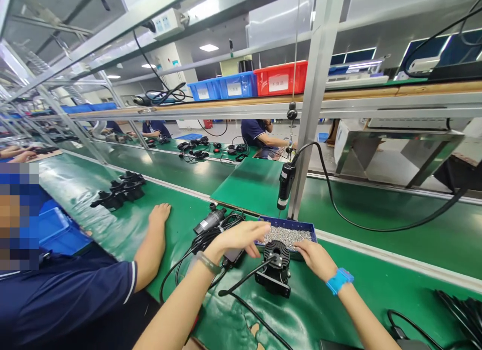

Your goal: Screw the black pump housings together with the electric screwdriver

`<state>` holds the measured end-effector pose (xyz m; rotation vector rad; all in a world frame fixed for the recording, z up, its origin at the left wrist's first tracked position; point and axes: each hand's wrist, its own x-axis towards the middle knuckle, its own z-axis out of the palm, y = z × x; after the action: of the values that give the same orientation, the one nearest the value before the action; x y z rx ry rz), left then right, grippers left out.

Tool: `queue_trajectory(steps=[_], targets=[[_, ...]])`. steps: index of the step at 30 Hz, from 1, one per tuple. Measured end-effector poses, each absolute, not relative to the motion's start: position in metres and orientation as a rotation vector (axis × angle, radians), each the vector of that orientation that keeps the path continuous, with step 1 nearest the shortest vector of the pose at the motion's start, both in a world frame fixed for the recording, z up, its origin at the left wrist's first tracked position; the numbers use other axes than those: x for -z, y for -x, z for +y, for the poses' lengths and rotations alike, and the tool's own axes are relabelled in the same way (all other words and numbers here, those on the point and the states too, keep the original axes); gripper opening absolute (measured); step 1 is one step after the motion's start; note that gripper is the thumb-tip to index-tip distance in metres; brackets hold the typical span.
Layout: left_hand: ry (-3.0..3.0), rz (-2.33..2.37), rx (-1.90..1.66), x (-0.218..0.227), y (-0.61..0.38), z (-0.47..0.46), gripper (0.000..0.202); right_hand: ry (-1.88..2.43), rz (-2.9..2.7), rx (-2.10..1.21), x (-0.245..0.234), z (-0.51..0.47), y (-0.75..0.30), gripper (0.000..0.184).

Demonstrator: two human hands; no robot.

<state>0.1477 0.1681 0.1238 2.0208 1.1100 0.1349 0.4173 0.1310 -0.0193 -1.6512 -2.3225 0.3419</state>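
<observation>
A blue bin [313, 229] full of small silver metal pieces, probably screws, stands in front of me. My left hand [243, 236] reaches over its left end with fingers stretched out and the thumb apart. At the bin's right end, my right hand [317, 258] has its fingertips pinched together among the pieces; what they grip is too small to tell. Between my hands sits a black finned device [276, 264], like a pump or motor housing, with a black cable leading off it. Neither hand clearly grips this device.
A black electric screwdriver [286, 185] hangs above the bin on a cord. Left lie a grey-black cylindrical unit [210, 220] and coiled cables. A co-worker's arm [152, 247] rests on the green bench, near several black parts [119, 192]. A metal post [314, 89] rises behind.
</observation>
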Motion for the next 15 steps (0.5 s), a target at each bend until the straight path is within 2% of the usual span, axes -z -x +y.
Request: queue_trajectory(steps=[4, 8, 12, 15], targets=[[-2.192, 1.203, -0.201, -0.079, -0.16, 0.201, 0.037, 1.771, -2.309, -0.364, 0.037, 0.166, -0.408, 0.021], [-2.375, 1.22, -0.122, -0.04, -0.19, 0.208, 0.033, 1.842, -2.275, -0.382, 0.059, 0.194, -0.406, 0.027], [-2.425, 1.31, 0.068, -0.022, -0.219, 0.212, 0.018, 1.724, -2.244, -0.388, 0.071, 0.196, -0.412, 0.027], [-2.439, 1.281, 0.086, -0.016, -0.229, 0.223, 0.015, 1.563, -2.172, -0.383, 0.075, 0.194, -0.419, 0.027]])
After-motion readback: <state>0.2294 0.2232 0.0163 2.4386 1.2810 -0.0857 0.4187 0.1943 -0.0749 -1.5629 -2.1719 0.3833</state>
